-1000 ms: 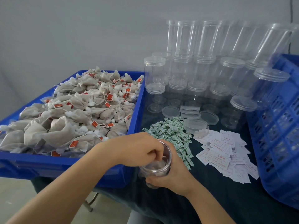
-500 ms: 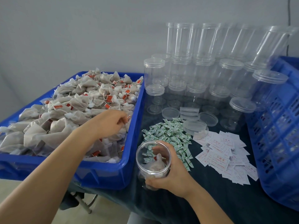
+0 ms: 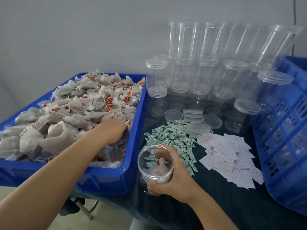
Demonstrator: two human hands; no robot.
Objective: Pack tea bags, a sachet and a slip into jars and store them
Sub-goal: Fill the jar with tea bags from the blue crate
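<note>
Open jar (image 3: 155, 165) with one tea bag (image 3: 157, 170) inside, upright at desk (image 3: 224, 205) front, gripped by right hand (image 3: 172, 176); left hand (image 3: 113, 130) reaches into tea-bag heap in blue bin (image 3: 134, 130), fingers buried, grip unclear.

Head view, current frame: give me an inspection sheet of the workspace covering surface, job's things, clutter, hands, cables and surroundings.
Surface: table under a dark cloth.
Job's things: open jar with tea bags inside; blue bin heaped with tea bags; pile of green sachets; spread of white slips.
Clutter: stacked empty jars at the back; loose lids; blue crate at the right.
Hands: left hand reaches into the tea bags, fingers hidden; right hand grips the open jar.
Cables: one dark cable on the wall.
Surroundings: plain grey wall; metal legs below the table.
</note>
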